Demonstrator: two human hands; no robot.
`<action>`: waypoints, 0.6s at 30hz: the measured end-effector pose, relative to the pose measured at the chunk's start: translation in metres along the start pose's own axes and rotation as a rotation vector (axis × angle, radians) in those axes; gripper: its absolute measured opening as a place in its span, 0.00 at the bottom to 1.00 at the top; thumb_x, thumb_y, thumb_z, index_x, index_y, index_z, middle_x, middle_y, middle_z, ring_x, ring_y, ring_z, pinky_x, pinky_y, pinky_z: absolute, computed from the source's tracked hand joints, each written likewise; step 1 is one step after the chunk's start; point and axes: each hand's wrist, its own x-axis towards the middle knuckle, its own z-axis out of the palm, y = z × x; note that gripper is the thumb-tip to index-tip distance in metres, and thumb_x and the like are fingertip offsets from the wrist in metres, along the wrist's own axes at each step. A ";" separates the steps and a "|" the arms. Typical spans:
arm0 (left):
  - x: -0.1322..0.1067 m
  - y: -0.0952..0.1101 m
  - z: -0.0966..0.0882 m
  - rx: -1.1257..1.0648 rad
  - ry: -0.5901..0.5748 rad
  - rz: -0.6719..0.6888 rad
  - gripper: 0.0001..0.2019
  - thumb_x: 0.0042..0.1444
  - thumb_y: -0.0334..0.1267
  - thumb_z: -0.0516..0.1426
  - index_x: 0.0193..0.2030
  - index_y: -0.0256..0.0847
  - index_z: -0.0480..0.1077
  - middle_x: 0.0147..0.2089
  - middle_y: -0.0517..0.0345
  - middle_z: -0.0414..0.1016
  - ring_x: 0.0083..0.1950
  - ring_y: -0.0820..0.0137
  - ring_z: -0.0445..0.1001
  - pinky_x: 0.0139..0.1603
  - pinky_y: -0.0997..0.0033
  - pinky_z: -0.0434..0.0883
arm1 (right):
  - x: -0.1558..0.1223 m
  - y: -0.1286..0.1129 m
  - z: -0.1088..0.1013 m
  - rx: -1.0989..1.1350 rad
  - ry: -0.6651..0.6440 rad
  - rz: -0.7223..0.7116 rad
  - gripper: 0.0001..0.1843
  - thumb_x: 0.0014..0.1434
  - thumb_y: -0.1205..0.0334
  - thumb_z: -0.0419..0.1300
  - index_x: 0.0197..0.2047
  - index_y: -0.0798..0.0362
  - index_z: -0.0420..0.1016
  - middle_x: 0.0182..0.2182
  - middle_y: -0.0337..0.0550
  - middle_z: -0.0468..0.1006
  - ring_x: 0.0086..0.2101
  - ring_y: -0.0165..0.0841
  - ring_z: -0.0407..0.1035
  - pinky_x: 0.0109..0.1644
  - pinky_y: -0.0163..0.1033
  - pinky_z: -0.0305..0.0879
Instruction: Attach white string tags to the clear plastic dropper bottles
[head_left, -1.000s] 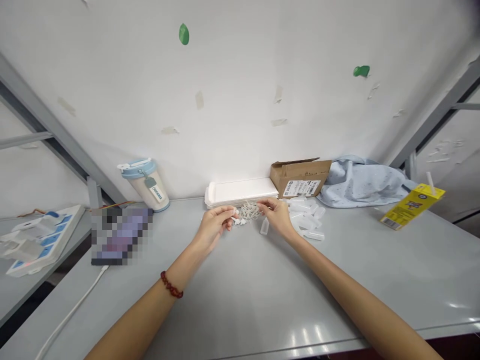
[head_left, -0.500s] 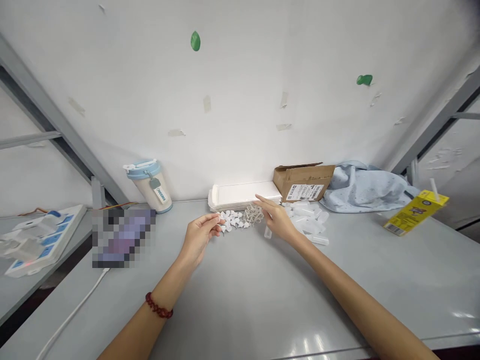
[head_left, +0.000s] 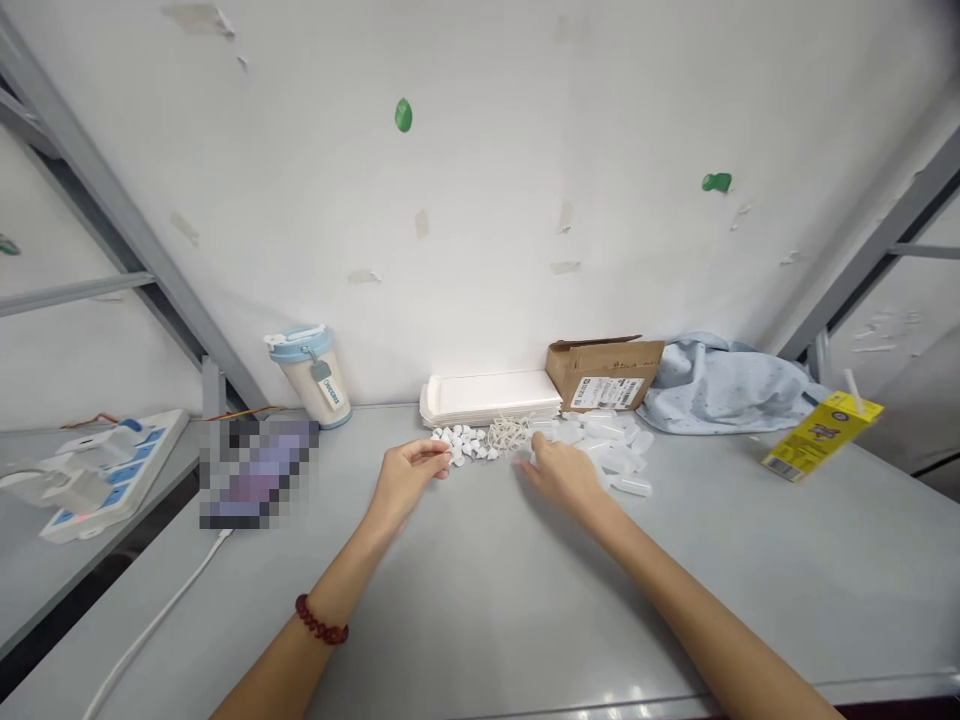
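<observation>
My left hand (head_left: 409,482) pinches thumb and fingers together at the left side of a small heap of white plastic caps (head_left: 466,441). Anything between those fingertips is too small to make out. Right of the caps lies a tangle of thin off-white cords (head_left: 510,432). My right hand (head_left: 566,470) is low over the table, at the left edge of a pile of clear plastic tubes (head_left: 619,452). Its fingers curl downward, the thumb slightly blurred, and what they hold, if anything, is hidden.
Behind the caps stands a stack of white card sleeves (head_left: 491,392), beside an open cardboard box (head_left: 611,375). A pale blue cloth (head_left: 727,390) and a yellow drink carton (head_left: 821,435) are at the right. At the left are a tumbler (head_left: 315,380), a phone (head_left: 262,475) and a power strip (head_left: 124,480).
My right hand has lowered toward the table, its stretched fingers now curled, covering where a tube lay. My left hand stays pinched by the caps. The view has shifted slightly.
</observation>
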 end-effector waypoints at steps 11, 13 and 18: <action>-0.009 0.003 0.008 0.057 -0.036 0.017 0.07 0.40 0.34 0.64 0.29 0.36 0.76 0.28 0.53 0.79 0.35 0.64 0.77 0.41 0.67 0.71 | -0.017 -0.006 -0.011 0.423 0.144 -0.233 0.19 0.60 0.63 0.50 0.53 0.58 0.58 0.32 0.48 0.78 0.27 0.37 0.71 0.30 0.37 0.60; -0.013 0.004 0.010 0.076 -0.052 0.065 0.06 0.41 0.35 0.64 0.29 0.38 0.76 0.32 0.53 0.79 0.37 0.64 0.76 0.41 0.68 0.71 | -0.022 -0.013 -0.005 0.561 0.148 -0.371 0.20 0.62 0.60 0.49 0.56 0.56 0.56 0.36 0.48 0.78 0.27 0.34 0.70 0.33 0.37 0.63; -0.020 0.005 0.014 0.074 -0.087 0.151 0.05 0.45 0.36 0.62 0.31 0.40 0.76 0.37 0.55 0.78 0.41 0.65 0.75 0.44 0.69 0.71 | -0.029 -0.024 0.010 0.652 0.096 -0.396 0.21 0.62 0.60 0.48 0.57 0.56 0.54 0.33 0.46 0.77 0.27 0.34 0.70 0.33 0.37 0.64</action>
